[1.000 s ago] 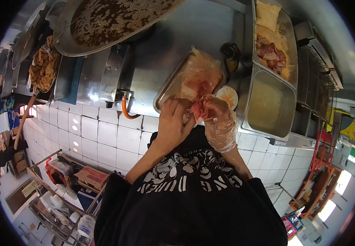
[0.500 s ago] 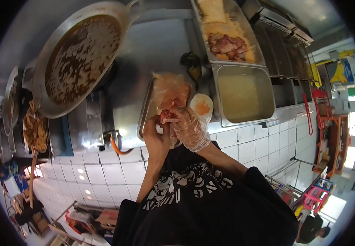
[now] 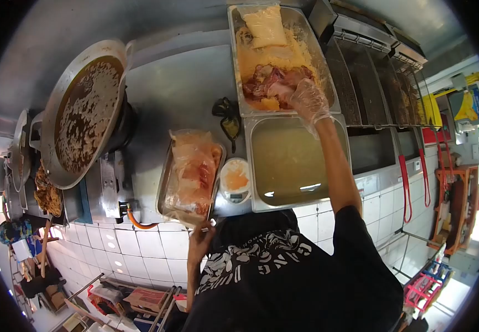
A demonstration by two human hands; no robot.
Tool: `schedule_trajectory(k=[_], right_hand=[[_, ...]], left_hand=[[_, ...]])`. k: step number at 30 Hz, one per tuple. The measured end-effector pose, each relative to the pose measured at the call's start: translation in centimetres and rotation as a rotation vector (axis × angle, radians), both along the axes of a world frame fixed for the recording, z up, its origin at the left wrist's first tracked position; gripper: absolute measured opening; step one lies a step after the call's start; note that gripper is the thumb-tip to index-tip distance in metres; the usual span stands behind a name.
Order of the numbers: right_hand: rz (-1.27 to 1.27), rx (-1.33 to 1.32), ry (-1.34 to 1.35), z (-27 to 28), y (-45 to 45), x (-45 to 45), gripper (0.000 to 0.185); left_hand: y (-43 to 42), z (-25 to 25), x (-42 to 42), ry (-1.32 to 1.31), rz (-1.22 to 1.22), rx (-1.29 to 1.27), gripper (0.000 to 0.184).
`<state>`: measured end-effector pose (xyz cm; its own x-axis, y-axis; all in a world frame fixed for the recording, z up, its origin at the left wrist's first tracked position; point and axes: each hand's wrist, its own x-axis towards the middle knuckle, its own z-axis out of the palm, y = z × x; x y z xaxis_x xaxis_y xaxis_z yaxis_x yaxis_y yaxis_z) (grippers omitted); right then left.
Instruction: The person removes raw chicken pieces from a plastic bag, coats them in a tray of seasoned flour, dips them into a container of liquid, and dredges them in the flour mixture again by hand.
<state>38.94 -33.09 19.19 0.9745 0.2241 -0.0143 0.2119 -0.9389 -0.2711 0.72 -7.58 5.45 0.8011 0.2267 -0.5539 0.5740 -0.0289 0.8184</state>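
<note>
My right hand [image 3: 309, 103], in a clear plastic glove, reaches into the upper metal tray [image 3: 334, 83] and rests on pieces of raw meat [image 3: 272, 78] lying on yellowish breading; its fingers are partly hidden. My bare left hand [image 3: 200, 241] is at the counter's front edge, fingers pinched on the lower end of a plastic bag [image 3: 187, 217]. That bag lies with raw meat [image 3: 195, 176] in a small metal tray [image 3: 163, 195]. A round white scale [image 3: 235, 180] with orange bits on top stands beside it.
A metal tray of cloudy liquid [image 3: 289, 157] sits below my right forearm. A large pan of bubbling oil [image 3: 87, 110] stands at left, fried food [image 3: 47, 191] beyond it. A dark plastic bag [image 3: 228, 119] lies mid-counter. Wire fryer baskets [image 3: 361, 83] are at right.
My right hand has gone from beside my left hand, over the small tray, to the meat in the upper tray. My left hand has dropped to the bag's lower end. The view has shifted.
</note>
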Motion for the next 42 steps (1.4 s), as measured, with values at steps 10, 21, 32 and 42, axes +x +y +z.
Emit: schedule_trajectory(k=[10, 21, 32, 42], right_hand=[[0.204, -0.331, 0.786, -12.0, -8.9, 12.6, 0.043], [-0.061, -0.150, 0.857, -12.3, -6.7, 12.3, 0.043], [-0.037, -0.289, 0.914, -4.9, 0.1, 8.7, 0.048], [0.043, -0.068, 0.821, -12.3, 0.8, 12.6, 0.050]], left_hand=[[-6.6, -9.6, -13.4, 0.553, 0.052, 0.029, 0.040], [-5.6, -8.5, -12.7, 0.650, 0.038, -0.010, 0.040], [-3.7, -9.6, -10.7, 0.594, 0.083, -0.038, 0.040], [-7.8, -7.9, -13.2, 0.665, 0.028, 0.003, 0.039]])
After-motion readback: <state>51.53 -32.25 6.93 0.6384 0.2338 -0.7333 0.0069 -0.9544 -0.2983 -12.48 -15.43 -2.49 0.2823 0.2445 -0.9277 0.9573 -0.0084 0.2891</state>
